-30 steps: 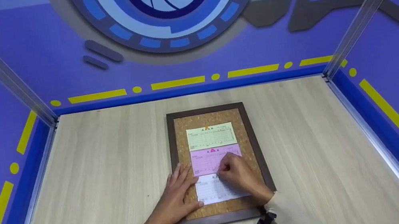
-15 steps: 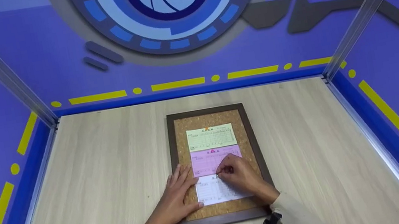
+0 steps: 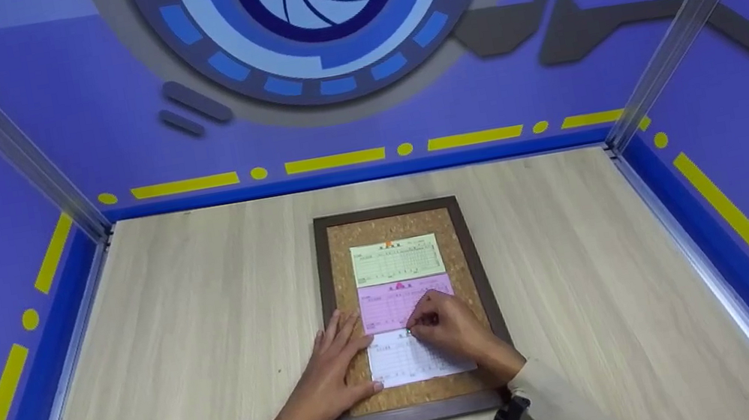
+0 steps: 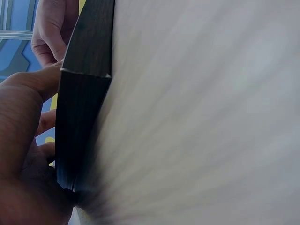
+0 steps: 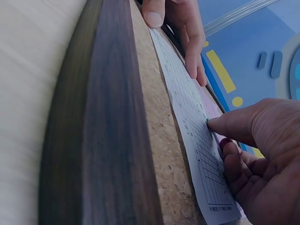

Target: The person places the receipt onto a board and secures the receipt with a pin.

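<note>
A framed cork board [image 3: 413, 393] lies on the table with three paper slips in a column: green [image 3: 391, 266], pink [image 3: 382, 309] and white [image 3: 401, 367]. My left hand [image 3: 332, 375] rests on the board's left side, fingers spread, thumb and index tip at the white slip's left edge. At that slip's top edge, my right hand [image 3: 454, 330] pinches a tiny green pin [image 5: 207, 121], mostly hidden by the thumb. An orange pin [image 3: 389, 244] sits at the green slip's top, and a pink pin [image 3: 398, 285] at the pink slip's top.
The dark wooden frame [image 5: 112, 122] stands up around the cork. Beneath it is a pale wood-grain table [image 3: 208, 306], bounded by blue walls [image 3: 478, 101] with yellow dashes at the back and sides.
My right wrist has shifted slightly to the right while its fingertips stay at the white slip's top edge. My left hand keeps its place. The head view has tilted up a little.
</note>
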`<state>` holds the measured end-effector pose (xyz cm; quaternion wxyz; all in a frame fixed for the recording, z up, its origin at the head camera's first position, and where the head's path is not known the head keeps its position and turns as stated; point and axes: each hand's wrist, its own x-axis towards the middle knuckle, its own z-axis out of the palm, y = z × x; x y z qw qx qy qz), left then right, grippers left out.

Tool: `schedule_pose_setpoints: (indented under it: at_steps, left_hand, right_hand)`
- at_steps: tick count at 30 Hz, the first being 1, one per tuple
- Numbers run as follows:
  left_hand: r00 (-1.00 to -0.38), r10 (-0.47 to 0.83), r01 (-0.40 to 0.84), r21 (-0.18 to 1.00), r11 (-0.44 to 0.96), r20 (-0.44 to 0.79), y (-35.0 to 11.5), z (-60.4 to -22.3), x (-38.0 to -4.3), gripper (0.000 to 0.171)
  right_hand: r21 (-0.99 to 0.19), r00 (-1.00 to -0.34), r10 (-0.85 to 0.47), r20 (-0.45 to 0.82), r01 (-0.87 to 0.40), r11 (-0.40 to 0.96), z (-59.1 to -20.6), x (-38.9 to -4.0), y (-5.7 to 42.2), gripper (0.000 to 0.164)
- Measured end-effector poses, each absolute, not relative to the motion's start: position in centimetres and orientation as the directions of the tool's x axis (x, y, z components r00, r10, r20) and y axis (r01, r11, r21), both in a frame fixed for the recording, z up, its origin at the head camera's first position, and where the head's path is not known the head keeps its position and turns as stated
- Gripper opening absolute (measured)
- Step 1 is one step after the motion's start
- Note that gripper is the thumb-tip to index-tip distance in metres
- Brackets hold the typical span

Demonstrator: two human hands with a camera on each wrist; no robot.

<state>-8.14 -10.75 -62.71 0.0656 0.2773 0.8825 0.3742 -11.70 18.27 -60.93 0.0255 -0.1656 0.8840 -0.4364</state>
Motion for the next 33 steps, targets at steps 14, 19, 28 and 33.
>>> schedule_pose_setpoints:
  at_steps: [14,19,28,33]
  left_hand:
    - [-0.829,0.549,0.458,0.692,0.558,0.106,-10.5,-62.4,-8.2,0.073]
    - [-0.829,0.549,0.458,0.691,0.559,0.105,-10.4,-62.3,-8.2,0.073]
    - [-0.824,0.559,0.473,0.652,0.593,0.089,-10.5,-62.1,-8.5,0.077]
    - [-0.837,0.542,0.452,0.657,0.603,0.077,-10.8,-61.9,-8.4,0.08]
  right_hand:
    - [-0.732,-0.935,-0.33,0.128,-0.314,0.605,-60.1,-11.4,18.1,0.016]
    - [-0.719,-0.937,-0.324,0.129,-0.314,0.62,-60.0,-11.5,17.9,0.016]
    - [-0.768,-0.924,-0.333,0.187,-0.348,0.538,-60.8,-11.3,19.1,0.015]
    - [-0.798,-0.924,-0.277,0.263,-0.37,0.476,-61.4,-10.9,21.6,0.014]
